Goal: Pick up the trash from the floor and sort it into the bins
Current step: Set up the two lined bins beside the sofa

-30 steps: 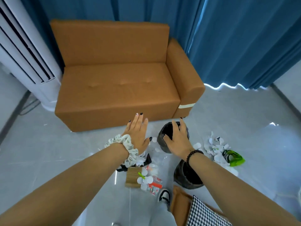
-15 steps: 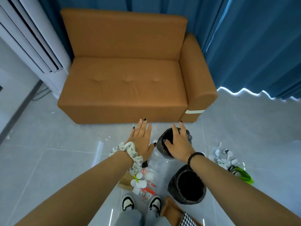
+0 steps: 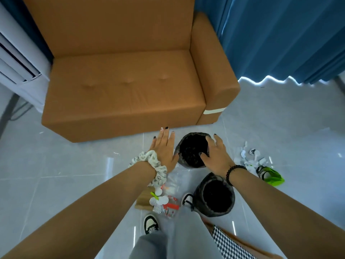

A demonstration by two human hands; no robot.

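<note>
Bins: right hand [image 3: 215,156] grips the far dark bin's [image 3: 192,152] rim beside the sofa [image 3: 123,94]; left hand [image 3: 164,148] flat, fingers straight, touching its side.

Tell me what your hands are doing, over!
Left hand open beside far bin. Right hand gripping its rim. Near bin stands by. Trash on floor, nothing blocking.

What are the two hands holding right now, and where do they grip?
The right hand holds the far bin by its rim. The left hand is flat and open beside it, holding nothing.
</note>
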